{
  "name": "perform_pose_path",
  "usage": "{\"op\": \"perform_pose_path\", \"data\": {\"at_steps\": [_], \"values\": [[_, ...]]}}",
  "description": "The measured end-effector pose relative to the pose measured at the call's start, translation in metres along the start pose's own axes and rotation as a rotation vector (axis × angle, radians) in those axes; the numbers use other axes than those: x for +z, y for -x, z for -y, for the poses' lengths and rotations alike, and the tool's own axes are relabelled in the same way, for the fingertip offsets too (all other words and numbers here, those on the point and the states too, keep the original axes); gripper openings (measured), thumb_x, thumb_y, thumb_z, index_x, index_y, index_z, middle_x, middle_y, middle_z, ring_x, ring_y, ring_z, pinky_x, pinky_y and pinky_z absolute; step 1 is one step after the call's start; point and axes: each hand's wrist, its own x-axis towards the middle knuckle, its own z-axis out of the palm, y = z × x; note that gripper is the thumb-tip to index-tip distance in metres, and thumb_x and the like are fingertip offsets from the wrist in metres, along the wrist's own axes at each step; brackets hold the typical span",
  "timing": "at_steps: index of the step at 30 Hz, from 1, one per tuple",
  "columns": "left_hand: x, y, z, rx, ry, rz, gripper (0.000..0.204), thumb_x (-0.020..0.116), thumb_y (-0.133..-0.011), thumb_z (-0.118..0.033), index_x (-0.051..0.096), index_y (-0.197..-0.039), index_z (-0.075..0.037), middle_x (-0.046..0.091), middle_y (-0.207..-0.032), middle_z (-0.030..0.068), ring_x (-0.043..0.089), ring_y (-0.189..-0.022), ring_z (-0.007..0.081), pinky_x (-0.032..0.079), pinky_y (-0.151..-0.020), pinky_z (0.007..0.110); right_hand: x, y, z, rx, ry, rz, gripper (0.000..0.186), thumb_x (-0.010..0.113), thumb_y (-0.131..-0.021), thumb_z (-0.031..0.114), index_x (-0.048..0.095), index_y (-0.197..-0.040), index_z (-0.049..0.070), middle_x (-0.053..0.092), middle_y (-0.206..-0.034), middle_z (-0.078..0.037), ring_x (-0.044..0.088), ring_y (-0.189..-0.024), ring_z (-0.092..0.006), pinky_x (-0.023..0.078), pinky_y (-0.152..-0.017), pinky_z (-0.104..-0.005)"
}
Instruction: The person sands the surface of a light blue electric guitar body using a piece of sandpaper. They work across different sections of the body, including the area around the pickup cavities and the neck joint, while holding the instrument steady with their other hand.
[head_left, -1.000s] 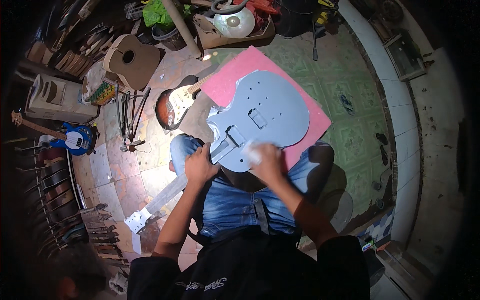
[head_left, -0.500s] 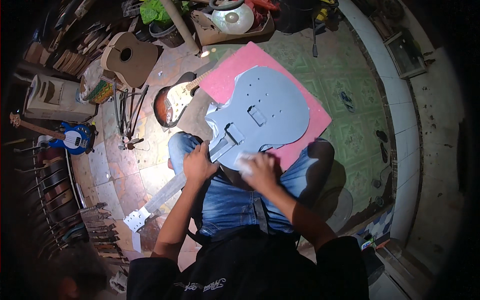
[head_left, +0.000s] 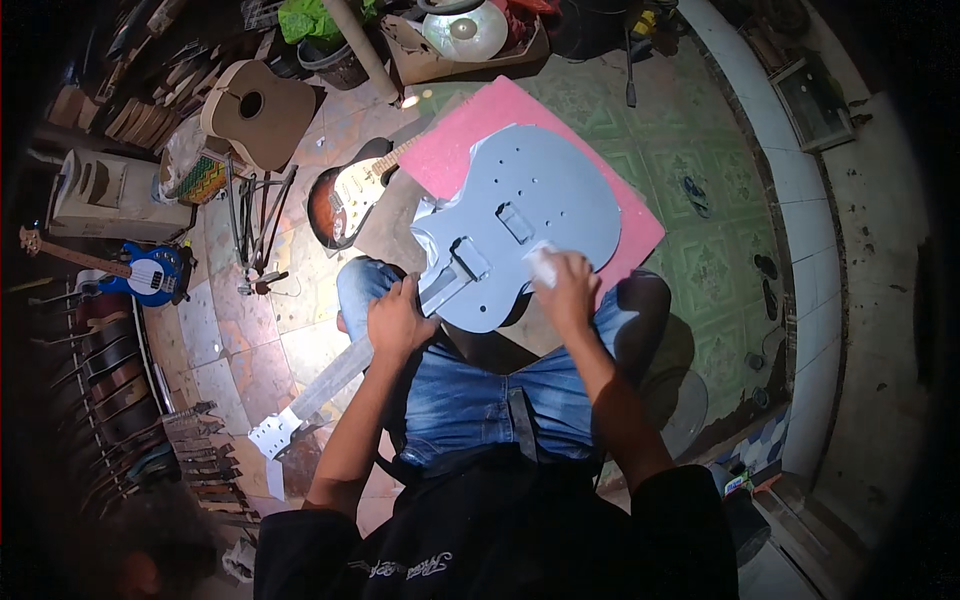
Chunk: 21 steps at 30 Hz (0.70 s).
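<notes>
The right grip [head_left: 568,290] pinches a white pad [head_left: 541,265] on the matte-grey, single-cutaway guitar body [head_left: 560,180] ahead; the left grip [head_left: 396,322] clasps its neck [head_left: 338,381]. Light, even strokes would suit.

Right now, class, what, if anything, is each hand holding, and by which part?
The left hand grips the grey guitar by its neck, close to the body. The right hand holds a white pad by its near end.
</notes>
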Motion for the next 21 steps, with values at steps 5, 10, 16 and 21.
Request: {"op": "perform_pose_path", "data": {"at_steps": [5, 10, 16, 21], "values": [[0.008, -0.001, 0.005, -0.018, -0.009, 0.020, 0.073, 0.082, -0.071, -0.041, 0.063, -0.134, -0.010, 0.073, -0.106, 0.0141, 0.073, -0.097, 0.0342, 0.052, -0.085, 0.048, 0.006, 0.038, 0.039, -0.226, -0.113, 0.099, 0.058, 0.087, -0.074, 0.022, 0.069, -0.129, 0.022, 0.059, -0.130, -0.010, 0.052, -0.127, -0.0336, 0.037, -0.105, -0.0559], [0.000, -0.003, -0.005, 0.006, -0.001, -0.001, 0.074, 0.083, -0.070, -0.040, 0.063, -0.135, -0.010, 0.073, -0.105, 0.0134, 0.073, -0.098, 0.0341, 0.052, -0.085, 0.047, 0.009, 0.018, 0.007, -0.074, -0.030, 0.016, 0.052, 0.085, -0.078, 0.024, 0.069, -0.128, 0.019, 0.059, -0.124, -0.012, 0.054, -0.120, -0.0355, 0.040, -0.097, -0.0551], [0.004, 0.000, 0.003, -0.037, -0.002, 0.027, 0.078, 0.086, -0.068, -0.038, 0.062, -0.137, -0.010, 0.073, -0.108, 0.0134, 0.073, -0.099, 0.0345, 0.052, -0.088, 0.047, 0.000, -0.006, 0.018, 0.048, -0.042, -0.004, 0.062, 0.087, -0.074, 0.023, 0.065, -0.131, 0.017, 0.059, -0.126, -0.011, 0.053, -0.124, -0.0346, 0.036, -0.105, -0.0541], [0.004, -0.004, -0.004, -0.029, 0.004, 0.039, 0.078, 0.083, -0.069, -0.039, 0.060, -0.138, -0.012, 0.074, -0.110, 0.0171, 0.072, -0.099, 0.0374, 0.053, -0.087, 0.049, 0.011, 0.008, 0.004, -0.150, 0.007, 0.056, 0.065, 0.089, -0.071, 0.025, 0.065, -0.131, 0.016, 0.059, -0.128, -0.013, 0.054, -0.126, -0.0347, 0.040, -0.103, -0.0556]]}}
